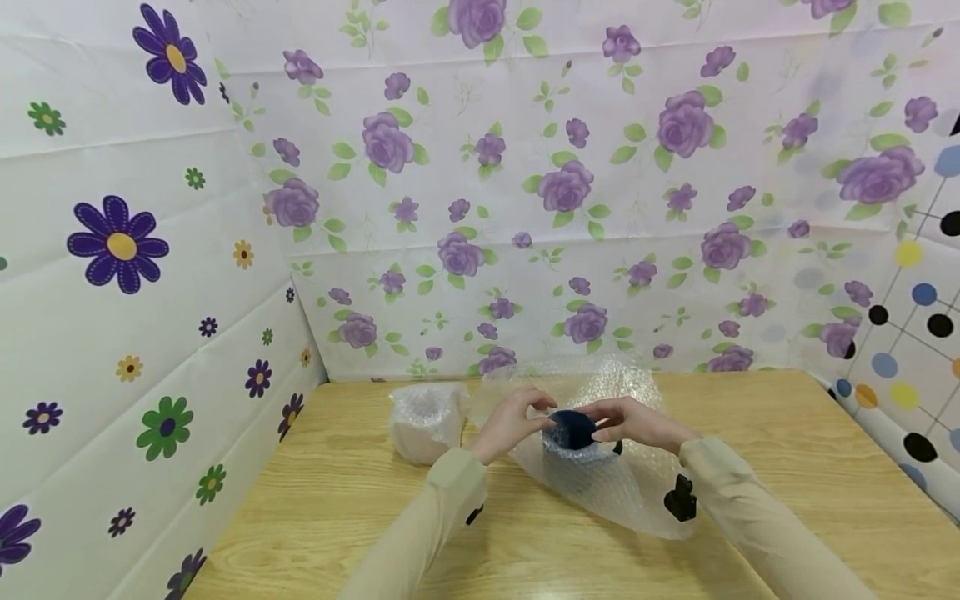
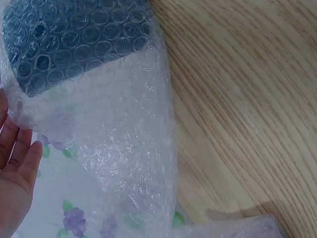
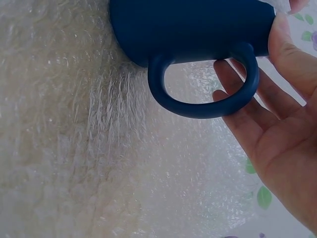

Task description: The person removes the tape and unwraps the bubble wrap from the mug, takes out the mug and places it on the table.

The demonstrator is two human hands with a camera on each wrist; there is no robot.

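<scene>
A dark blue mug [image 1: 573, 427] stands on a spread sheet of bubble wrap [image 1: 600, 492], its opening upward. In the left wrist view, bubble wrap [image 2: 114, 109] covers one side of the mug [image 2: 74, 42]. The side with the handle [image 3: 208, 110] is bare in the right wrist view. My right hand [image 1: 633, 421] grips the mug near its rim, thumb on the near side and fingers behind, close to the handle. At the mug's left rim, my left hand [image 1: 513, 423] holds the wrap's edge with curved fingers; its fingertips are partly hidden.
Left of the mug, a bundle [image 1: 427, 425] in bubble wrap stands on the wooden table [image 1: 337, 517]. Flower-patterned sheeting [image 1: 480, 208] hangs behind the table and along its left side. A dotted sheet [image 1: 915, 333] hangs at the right.
</scene>
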